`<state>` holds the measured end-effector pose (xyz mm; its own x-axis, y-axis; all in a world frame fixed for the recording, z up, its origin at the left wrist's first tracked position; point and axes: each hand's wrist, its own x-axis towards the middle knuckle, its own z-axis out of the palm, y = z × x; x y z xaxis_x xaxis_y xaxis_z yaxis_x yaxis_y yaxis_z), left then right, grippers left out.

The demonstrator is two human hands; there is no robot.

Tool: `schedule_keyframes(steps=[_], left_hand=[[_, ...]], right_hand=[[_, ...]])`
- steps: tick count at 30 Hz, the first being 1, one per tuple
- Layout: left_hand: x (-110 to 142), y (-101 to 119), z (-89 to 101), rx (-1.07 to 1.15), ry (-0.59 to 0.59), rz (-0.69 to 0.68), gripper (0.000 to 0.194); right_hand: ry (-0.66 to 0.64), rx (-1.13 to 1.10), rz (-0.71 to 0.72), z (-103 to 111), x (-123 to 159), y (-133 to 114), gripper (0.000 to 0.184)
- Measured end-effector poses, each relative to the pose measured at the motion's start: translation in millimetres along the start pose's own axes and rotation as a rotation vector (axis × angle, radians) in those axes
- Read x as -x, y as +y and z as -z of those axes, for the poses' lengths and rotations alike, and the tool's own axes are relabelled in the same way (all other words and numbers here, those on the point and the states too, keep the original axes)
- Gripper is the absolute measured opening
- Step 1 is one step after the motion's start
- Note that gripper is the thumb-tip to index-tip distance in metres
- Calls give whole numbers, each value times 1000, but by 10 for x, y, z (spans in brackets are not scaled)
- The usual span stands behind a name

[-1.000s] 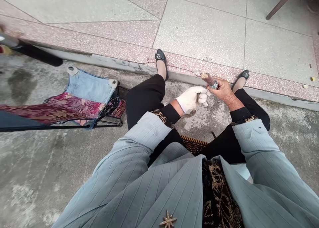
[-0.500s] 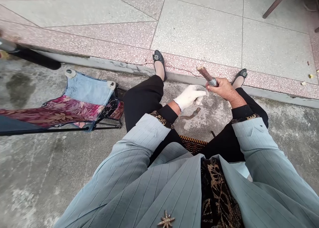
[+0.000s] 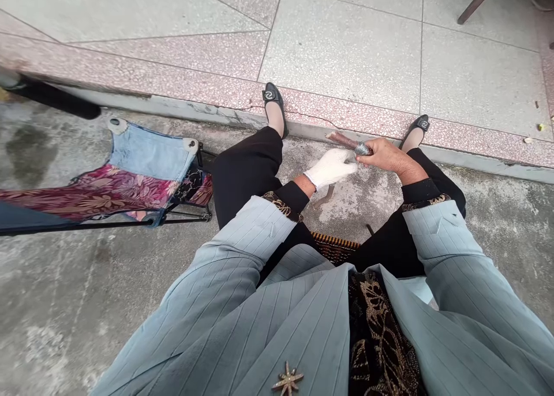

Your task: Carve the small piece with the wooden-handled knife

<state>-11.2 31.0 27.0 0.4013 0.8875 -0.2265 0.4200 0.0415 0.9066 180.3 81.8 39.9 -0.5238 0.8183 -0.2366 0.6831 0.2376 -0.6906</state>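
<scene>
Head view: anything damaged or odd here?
Yes: a jagged crack breaks the step's pink border beside the left shoe. Also, only the left hand is gloved; the right hand is bare, an odd mismatch.

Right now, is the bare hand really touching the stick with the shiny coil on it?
Touching. The head view shows the bare right hand closed around one end of the stick, by the silvery coil.

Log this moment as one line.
left hand: gloved, near silver coil | right hand: gripping coil-wrapped stick | ground: another stick
</scene>
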Motion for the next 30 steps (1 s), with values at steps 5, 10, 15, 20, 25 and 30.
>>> schedule_keyframes(steps=[5,10,15,20,25,30], left_hand=[[-69,-140,-113,335,67,178,30],[-123,-227,-151,818,69,229,29],[-101,-223,-74,923,24,154,16],[-89,-242,-50,996,-103,69,15],[-86,-245,-85,1068,-147,42,16],[-67,-204,-87,1172,-185,126,19]], right_hand=[[42,-6,187,-85,5,29,29],[76,-45,271,-104,23,108,28],[150,-58,266,-78,0,184,27],[241,11,288,-80,-29,204,29],[316,86,345,-130,-51,189,16],[389,115,389,-119,-51,171,5]])
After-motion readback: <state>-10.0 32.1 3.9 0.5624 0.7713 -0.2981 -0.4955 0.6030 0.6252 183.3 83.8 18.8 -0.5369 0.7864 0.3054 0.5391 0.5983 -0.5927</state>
